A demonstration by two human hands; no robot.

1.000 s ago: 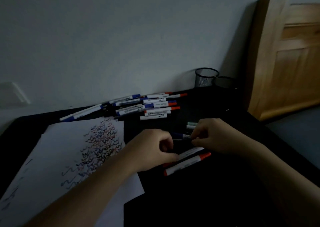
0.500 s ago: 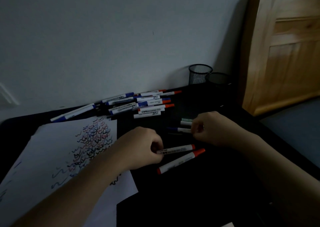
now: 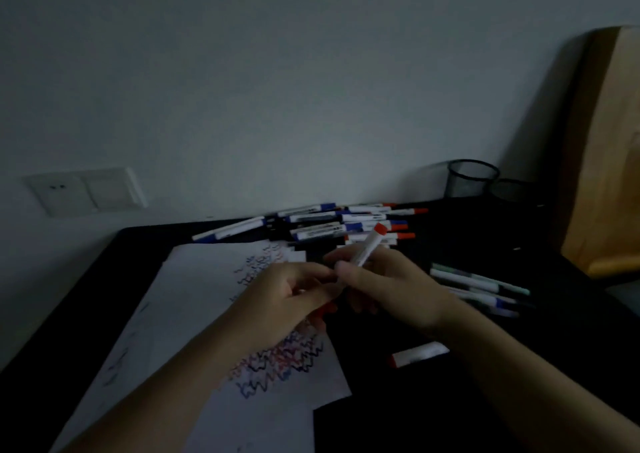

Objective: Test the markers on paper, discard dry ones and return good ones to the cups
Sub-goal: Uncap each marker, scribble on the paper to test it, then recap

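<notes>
My right hand (image 3: pixel 391 286) grips a white marker with a red end (image 3: pixel 370 246), which points up and away over the paper's right edge. My left hand (image 3: pixel 287 300) touches its lower end, fingers closed on what looks like its red cap (image 3: pixel 327 309). The white paper (image 3: pixel 194 314) bears many red, blue and black squiggles (image 3: pixel 277 362). A pile of markers (image 3: pixel 339 224) lies at the back by the wall. Several more markers (image 3: pixel 481 288) lie right of my right hand. One red-ended marker (image 3: pixel 419 353) lies on the dark table under my right forearm. Two black mesh cups (image 3: pixel 472 177) stand at the back right.
The dark table (image 3: pixel 450 400) meets a grey wall with a socket plate (image 3: pixel 86 189) at the left. A wooden panel (image 3: pixel 609 162) leans at the right, close to the cups.
Both hands came together above the paper's right edge. A red-ended marker left the table and is now upright in my right hand, with my left hand at its lower end. The view shifted left.
</notes>
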